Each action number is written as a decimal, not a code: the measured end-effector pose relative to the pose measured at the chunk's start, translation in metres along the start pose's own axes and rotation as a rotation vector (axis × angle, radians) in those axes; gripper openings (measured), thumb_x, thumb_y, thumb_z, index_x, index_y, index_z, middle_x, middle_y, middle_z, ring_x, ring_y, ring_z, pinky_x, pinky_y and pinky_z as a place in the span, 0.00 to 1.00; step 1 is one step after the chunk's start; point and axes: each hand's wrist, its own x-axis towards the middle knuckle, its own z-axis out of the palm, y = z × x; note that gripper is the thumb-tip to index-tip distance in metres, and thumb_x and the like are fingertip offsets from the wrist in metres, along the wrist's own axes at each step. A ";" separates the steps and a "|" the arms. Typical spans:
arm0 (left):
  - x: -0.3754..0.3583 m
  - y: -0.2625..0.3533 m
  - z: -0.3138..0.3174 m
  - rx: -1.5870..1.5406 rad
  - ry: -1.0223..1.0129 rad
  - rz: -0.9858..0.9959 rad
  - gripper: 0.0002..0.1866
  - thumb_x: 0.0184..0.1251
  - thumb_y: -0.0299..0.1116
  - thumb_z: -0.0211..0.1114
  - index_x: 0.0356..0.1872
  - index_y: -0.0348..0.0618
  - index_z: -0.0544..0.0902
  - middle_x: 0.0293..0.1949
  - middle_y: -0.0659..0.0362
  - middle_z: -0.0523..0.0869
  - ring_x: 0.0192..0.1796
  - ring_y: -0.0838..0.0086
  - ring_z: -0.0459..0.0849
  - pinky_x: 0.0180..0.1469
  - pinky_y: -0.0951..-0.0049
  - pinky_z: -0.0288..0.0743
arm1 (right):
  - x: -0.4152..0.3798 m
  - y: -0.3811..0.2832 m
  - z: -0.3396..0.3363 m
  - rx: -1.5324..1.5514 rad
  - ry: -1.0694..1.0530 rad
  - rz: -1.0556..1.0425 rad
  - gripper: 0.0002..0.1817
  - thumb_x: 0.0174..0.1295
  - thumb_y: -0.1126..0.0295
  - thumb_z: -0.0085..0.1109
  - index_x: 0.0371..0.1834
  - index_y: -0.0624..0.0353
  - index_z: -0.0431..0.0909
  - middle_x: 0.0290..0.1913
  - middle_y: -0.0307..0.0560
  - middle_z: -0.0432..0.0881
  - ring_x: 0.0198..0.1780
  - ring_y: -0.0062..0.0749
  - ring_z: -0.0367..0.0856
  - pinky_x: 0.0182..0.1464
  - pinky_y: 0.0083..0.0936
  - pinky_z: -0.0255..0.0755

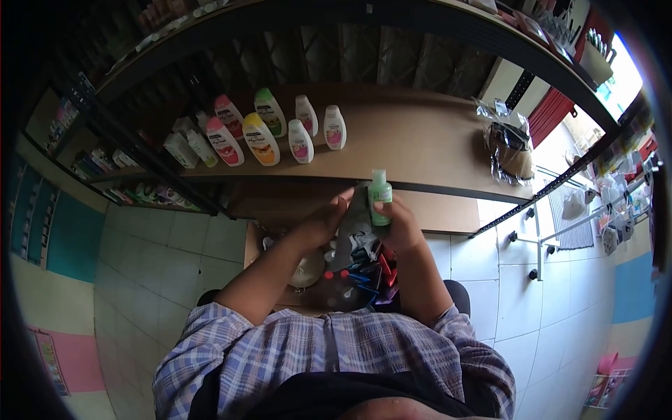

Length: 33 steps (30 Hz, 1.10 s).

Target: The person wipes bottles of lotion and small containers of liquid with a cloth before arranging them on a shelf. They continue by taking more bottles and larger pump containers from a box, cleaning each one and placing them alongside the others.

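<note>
Green bottle (380,201), one: upright in right hand (401,225), grip closed around it, near the shelf (413,143), presumably for steadiness. Left hand (323,222): grip cannot be told. Larger bottles (262,142): standing, facing outward, likely for reading.

The green bottle (380,192) is showing smooth, translucent plastic; the standing bottles (262,142) are showing glossy, opaque plastic. The shelf board (420,140) is looking smooth, wood-like and satiny, the clear bag (521,122) is gleaming as crinkled plastic, and the plaid shirt (280,357) is showing puckered cloth.
</note>
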 end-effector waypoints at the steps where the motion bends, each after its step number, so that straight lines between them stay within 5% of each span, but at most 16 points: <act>1: -0.017 0.033 0.005 0.008 0.009 -0.319 0.29 0.72 0.54 0.58 0.63 0.41 0.74 0.56 0.54 0.80 0.57 0.72 0.79 0.55 0.69 0.77 | -0.005 -0.013 0.009 -0.089 -0.030 -0.002 0.18 0.60 0.67 0.58 0.51 0.65 0.75 0.42 0.42 0.81 0.44 0.26 0.78 0.48 0.22 0.70; 4: -0.020 0.003 -0.012 -0.238 0.007 -0.159 0.26 0.71 0.49 0.61 0.58 0.36 0.77 0.52 0.54 0.82 0.55 0.74 0.81 0.52 0.68 0.79 | 0.005 -0.021 -0.001 -0.372 -0.100 -0.086 0.17 0.60 0.65 0.60 0.47 0.65 0.77 0.39 0.41 0.81 0.43 0.25 0.77 0.48 0.22 0.69; 7: -0.029 0.035 -0.026 -0.394 0.176 0.049 0.21 0.69 0.42 0.63 0.54 0.36 0.78 0.49 0.55 0.84 0.53 0.75 0.82 0.53 0.69 0.78 | 0.006 -0.028 0.014 -0.667 0.096 -0.131 0.24 0.61 0.63 0.63 0.54 0.69 0.75 0.43 0.43 0.80 0.47 0.25 0.76 0.53 0.24 0.68; 12: -0.042 0.068 -0.024 -0.660 0.238 0.238 0.15 0.69 0.37 0.62 0.51 0.40 0.79 0.46 0.57 0.83 0.49 0.73 0.82 0.56 0.70 0.74 | 0.015 -0.008 0.052 -0.637 0.084 -0.241 0.24 0.64 0.65 0.60 0.58 0.70 0.71 0.48 0.46 0.79 0.51 0.29 0.76 0.57 0.27 0.69; 15: -0.053 0.083 -0.022 -0.755 0.299 0.295 0.15 0.70 0.40 0.60 0.50 0.41 0.77 0.48 0.57 0.81 0.48 0.73 0.82 0.54 0.68 0.75 | 0.027 0.005 0.056 -0.144 0.215 -0.228 0.18 0.64 0.67 0.60 0.54 0.64 0.74 0.46 0.43 0.79 0.51 0.29 0.78 0.55 0.25 0.71; 16: -0.057 0.087 -0.024 -0.752 0.339 0.347 0.16 0.71 0.40 0.60 0.52 0.40 0.76 0.49 0.55 0.81 0.49 0.72 0.82 0.53 0.67 0.75 | 0.032 0.016 0.040 -0.150 0.208 -0.225 0.18 0.64 0.67 0.60 0.54 0.64 0.74 0.46 0.43 0.79 0.51 0.29 0.78 0.55 0.25 0.71; 17: -0.061 0.089 -0.027 -0.747 0.379 0.403 0.18 0.71 0.40 0.60 0.54 0.39 0.75 0.51 0.53 0.81 0.49 0.70 0.82 0.53 0.66 0.75 | 0.040 0.029 0.018 -0.546 0.237 -0.388 0.17 0.65 0.67 0.59 0.54 0.63 0.74 0.46 0.42 0.79 0.50 0.29 0.79 0.53 0.26 0.71; 18: -0.062 0.077 -0.032 -0.749 0.384 0.423 0.18 0.71 0.40 0.60 0.54 0.39 0.75 0.51 0.53 0.81 0.49 0.70 0.82 0.53 0.66 0.75 | 0.039 0.030 0.029 -0.461 0.181 -0.374 0.17 0.67 0.64 0.57 0.54 0.61 0.75 0.47 0.43 0.79 0.50 0.30 0.79 0.52 0.27 0.72; 20: -0.058 0.045 -0.045 0.990 0.676 1.033 0.19 0.71 0.36 0.62 0.57 0.35 0.73 0.52 0.49 0.80 0.52 0.61 0.82 0.56 0.61 0.75 | 0.036 0.033 0.053 -0.290 0.077 -0.334 0.17 0.70 0.59 0.54 0.54 0.59 0.75 0.48 0.43 0.80 0.49 0.32 0.80 0.50 0.28 0.73; 22: -0.072 0.076 -0.010 0.688 0.382 0.722 0.21 0.69 0.30 0.62 0.60 0.33 0.71 0.59 0.44 0.76 0.59 0.51 0.79 0.63 0.59 0.71 | 0.025 0.038 0.095 0.281 -0.027 -0.090 0.22 0.73 0.49 0.47 0.52 0.57 0.76 0.48 0.44 0.80 0.48 0.34 0.80 0.50 0.29 0.75; 25: -0.089 0.065 0.013 0.704 0.461 0.817 0.21 0.69 0.28 0.61 0.61 0.33 0.71 0.64 0.43 0.73 0.66 0.49 0.74 0.67 0.60 0.66 | 0.019 0.042 0.123 0.272 0.104 -0.151 0.26 0.72 0.43 0.44 0.52 0.55 0.75 0.45 0.44 0.81 0.46 0.33 0.81 0.49 0.29 0.76; 28: -0.095 0.067 0.016 0.553 0.421 0.787 0.21 0.70 0.27 0.60 0.62 0.33 0.71 0.66 0.42 0.72 0.70 0.52 0.69 0.70 0.62 0.63 | 0.025 0.041 0.111 0.310 -0.064 -0.171 0.26 0.73 0.42 0.41 0.50 0.54 0.75 0.43 0.43 0.82 0.45 0.31 0.81 0.50 0.29 0.76; 33: -0.100 0.085 0.013 0.231 0.533 0.611 0.19 0.71 0.26 0.59 0.61 0.33 0.73 0.58 0.44 0.79 0.62 0.59 0.79 0.61 0.64 0.72 | 0.013 0.031 0.154 0.140 0.146 -0.222 0.23 0.73 0.46 0.44 0.49 0.55 0.75 0.40 0.41 0.82 0.40 0.30 0.83 0.46 0.28 0.78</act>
